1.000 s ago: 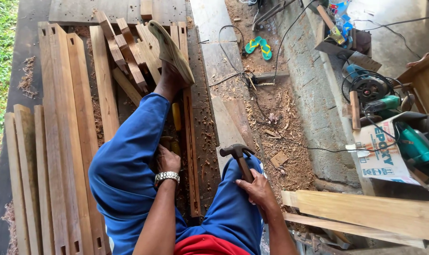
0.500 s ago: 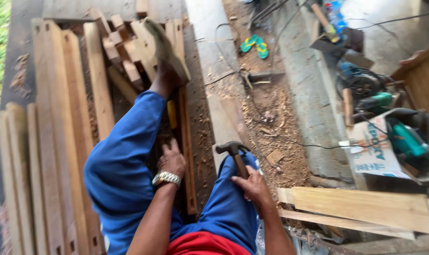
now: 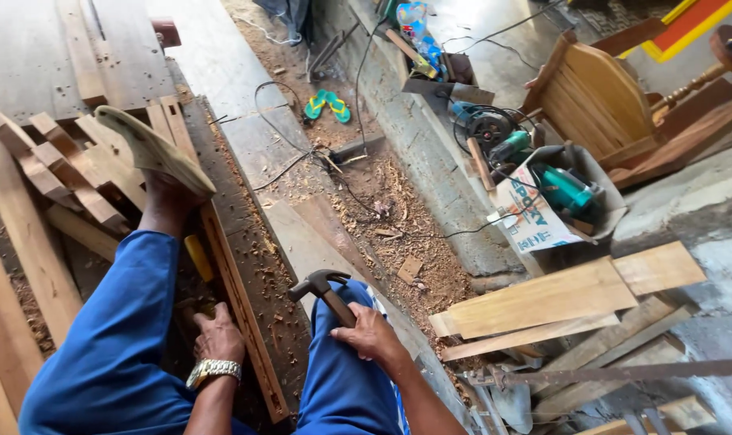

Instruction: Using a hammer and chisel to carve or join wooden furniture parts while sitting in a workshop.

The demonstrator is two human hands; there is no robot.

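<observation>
My right hand (image 3: 367,332) grips the wooden handle of a claw hammer (image 3: 324,289), whose dark metal head points left above my right knee. My left hand (image 3: 218,334), with a metal watch on the wrist, rests palm down on a long narrow wooden strip (image 3: 235,298) between my legs. A yellow-handled tool (image 3: 198,257) lies just beyond that hand, partly hidden by my leg. My left leg in blue trousers stretches forward, its sandal (image 3: 152,150) propped on a pile of short wood blocks (image 3: 68,173).
Long planks (image 3: 15,250) lie at the left. Sawdust, cables and green flip-flops (image 3: 328,105) cover the ground ahead. Power tools in a cardboard box (image 3: 555,197) and a wooden chair (image 3: 599,97) stand at the right. Loose boards (image 3: 559,298) lie at the lower right.
The view has swung right and forward, showing more of the chair and tools. Both hands keep their places, the hammer still held over my right knee.
</observation>
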